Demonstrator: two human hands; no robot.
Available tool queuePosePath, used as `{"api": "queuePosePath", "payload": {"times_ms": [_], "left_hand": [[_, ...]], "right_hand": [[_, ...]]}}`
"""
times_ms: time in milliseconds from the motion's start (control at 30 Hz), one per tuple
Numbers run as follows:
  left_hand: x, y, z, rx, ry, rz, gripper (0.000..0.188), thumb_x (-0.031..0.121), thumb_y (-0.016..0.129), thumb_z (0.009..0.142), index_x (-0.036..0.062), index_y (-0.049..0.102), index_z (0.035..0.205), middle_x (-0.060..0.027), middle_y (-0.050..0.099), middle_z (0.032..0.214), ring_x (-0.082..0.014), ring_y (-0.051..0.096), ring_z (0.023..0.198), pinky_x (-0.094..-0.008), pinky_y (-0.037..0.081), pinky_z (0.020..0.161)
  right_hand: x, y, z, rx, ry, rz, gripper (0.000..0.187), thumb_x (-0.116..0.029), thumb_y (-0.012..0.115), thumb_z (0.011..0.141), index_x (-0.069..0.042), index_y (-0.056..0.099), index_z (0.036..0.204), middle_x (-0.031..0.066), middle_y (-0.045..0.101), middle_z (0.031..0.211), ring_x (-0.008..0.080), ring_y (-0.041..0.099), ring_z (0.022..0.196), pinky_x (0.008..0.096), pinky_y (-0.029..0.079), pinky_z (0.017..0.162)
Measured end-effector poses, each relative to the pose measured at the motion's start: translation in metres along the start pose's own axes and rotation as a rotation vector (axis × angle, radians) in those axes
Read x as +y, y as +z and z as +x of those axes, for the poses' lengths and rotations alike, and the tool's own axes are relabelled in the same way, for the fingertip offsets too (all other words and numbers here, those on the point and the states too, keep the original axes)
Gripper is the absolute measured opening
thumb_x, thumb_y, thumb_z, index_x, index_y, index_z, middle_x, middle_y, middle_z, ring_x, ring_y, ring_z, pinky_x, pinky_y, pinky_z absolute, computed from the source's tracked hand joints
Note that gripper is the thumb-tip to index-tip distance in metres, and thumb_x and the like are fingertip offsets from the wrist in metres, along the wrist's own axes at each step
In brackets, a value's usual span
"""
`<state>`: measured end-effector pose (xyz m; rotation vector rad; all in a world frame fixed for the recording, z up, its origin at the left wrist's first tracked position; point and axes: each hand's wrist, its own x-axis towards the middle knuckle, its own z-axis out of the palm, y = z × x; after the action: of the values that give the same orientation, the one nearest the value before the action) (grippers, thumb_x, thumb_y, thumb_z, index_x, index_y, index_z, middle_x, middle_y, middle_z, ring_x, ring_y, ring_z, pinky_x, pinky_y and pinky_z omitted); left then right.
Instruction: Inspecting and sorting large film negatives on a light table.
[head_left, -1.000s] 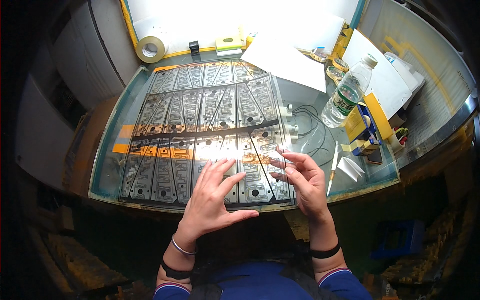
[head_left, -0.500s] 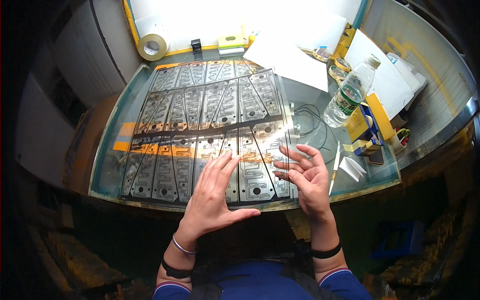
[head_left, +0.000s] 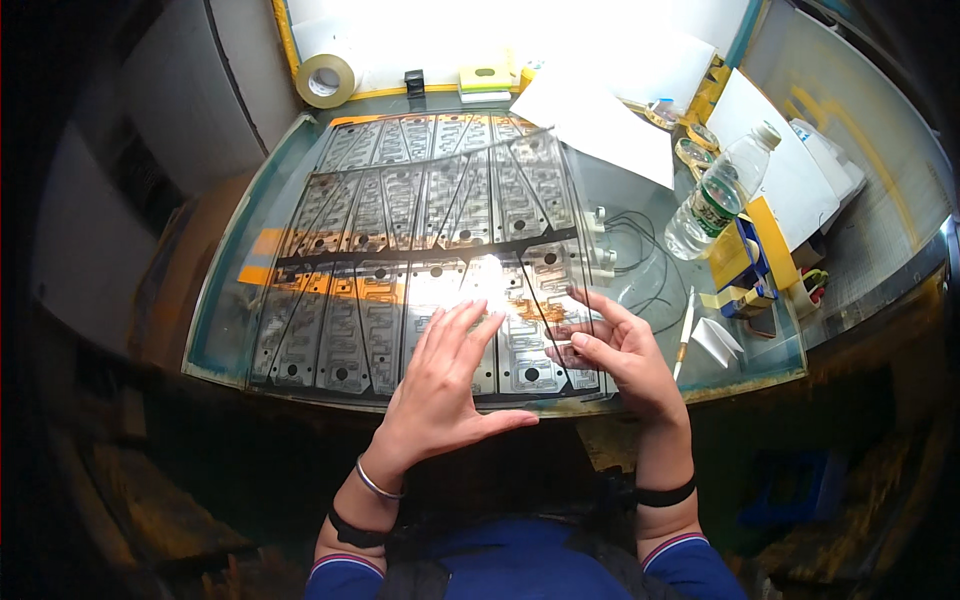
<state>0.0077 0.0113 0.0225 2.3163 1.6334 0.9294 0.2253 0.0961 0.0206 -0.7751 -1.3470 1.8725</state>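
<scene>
At the desk's [head_left: 745, 384] front edge, left hand [head_left: 443, 390] fans wide, perhaps steadying the film [head_left: 415, 212]; right hand [head_left: 638, 365] curls its fingers, hold unclear.

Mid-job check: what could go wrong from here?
1. The right hand is at the right edge of the patterned sheet; I can't tell how firmly it grips, so the edge might slip or crease.
2. Glare near the left hand's fingertips washes out the pattern, so a flaw there could be missed.
3. Bare fingers might smudge the glossy surface.
</scene>
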Motion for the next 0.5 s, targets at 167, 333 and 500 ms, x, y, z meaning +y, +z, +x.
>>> {"api": "queuePosePath", "payload": {"times_ms": [167, 333, 500], "left_hand": [[-0.0024, -0.0004, 0.0012, 0.053, 0.005, -0.046, 0.105, 0.052, 0.079, 0.062, -0.0014, 0.031, 0.138, -0.0259, 0.033, 0.139, -0.0403, 0.03, 0.132, -0.0487, 0.025, 0.11], [-0.0015, 0.0001, -0.0024, 0.1, -0.026, -0.057, 0.108, 0.05, 0.081, 0.061, 0.0013, 0.027, 0.141, -0.0254, 0.023, 0.144, -0.0412, 0.022, 0.135, -0.0493, 0.023, 0.11], [-0.001, -0.001, -0.0013, 0.121, -0.017, -0.026, 0.105, 0.05, 0.081, 0.061, 0.0051, 0.03, 0.14, -0.0259, 0.019, 0.145, -0.0428, 0.017, 0.136, -0.051, 0.021, 0.11]], "right_hand": [[0.0105, 0.005, -0.003, 0.053, -0.152, -0.079, 0.046, -0.003, 0.052, 0.092, 0.003, 0.039, 0.135, 0.0215, 0.062, 0.108, 0.0239, 0.065, 0.094, 0.0328, 0.054, 0.08], [0.0066, 0.0075, -0.0071, 0.075, -0.112, -0.076, 0.04, -0.003, 0.051, 0.093, 0.0, 0.043, 0.132, 0.0203, 0.064, 0.104, 0.0253, 0.066, 0.09, 0.0343, 0.056, 0.078], [0.0079, 0.0085, -0.0093, 0.088, -0.133, -0.08, 0.039, -0.003, 0.051, 0.093, 0.001, 0.043, 0.131, 0.0202, 0.064, 0.104, 0.0264, 0.066, 0.09, 0.0352, 0.056, 0.076]]}}
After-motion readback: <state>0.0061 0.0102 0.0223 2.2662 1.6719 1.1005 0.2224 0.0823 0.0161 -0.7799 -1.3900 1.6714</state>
